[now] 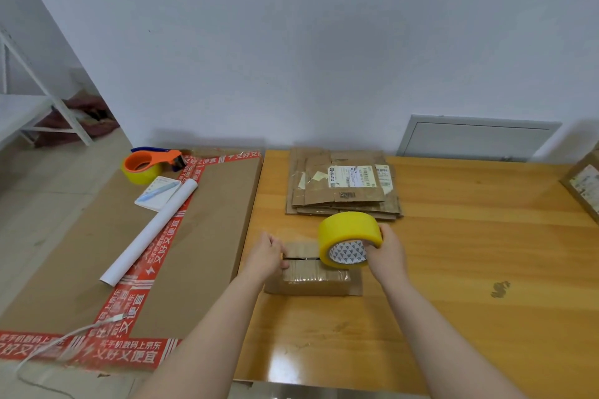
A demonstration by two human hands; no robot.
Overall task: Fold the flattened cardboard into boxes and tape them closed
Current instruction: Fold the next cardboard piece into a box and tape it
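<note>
A small folded cardboard box [312, 278] sits on the wooden table [453, 269], a dark seam showing across its top. My left hand [267, 254] holds the box's left end, fingers curled at the seam. My right hand [387, 251] grips a yellow tape roll [348, 238], which stands on edge on the right part of the box top. A stack of flattened cardboard [343, 188] with shipping labels lies further back on the table.
A large flat carton [207, 236] with red printed tape lies to the left, carrying an orange tape dispenser [149, 165], a notepad with a pen [158, 193], a white paper roll [152, 232] and a white cable [64, 338]. Another box corner [583, 185] sits far right.
</note>
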